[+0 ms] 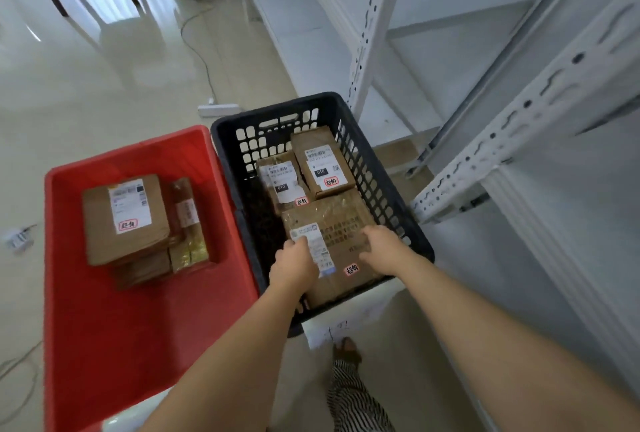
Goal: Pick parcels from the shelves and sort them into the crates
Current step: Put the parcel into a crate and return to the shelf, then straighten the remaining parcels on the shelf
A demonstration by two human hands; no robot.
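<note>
A flat brown parcel [341, 241] is being set into the black crate [381, 189] by both hands.

The parcel lies at the near end of the black crate, label up, with its near-left edge gripped by the curled fingers of the left hand [294, 267] and its right part pressed under the flatter, spread fingers of the right hand [382, 248]. Just beyond the fingertips, two smaller labelled boxes [322, 161] are stacked against the far wall. To the left of the left hand, the red crate [104, 327] holds its own pile of parcels [126, 220]; to the right of the right hand, white shelving [519, 102] rises. The step is judged best finished by lowering the parcel flat, label kept visible, before the fingers are slid out from under its edge.
</note>
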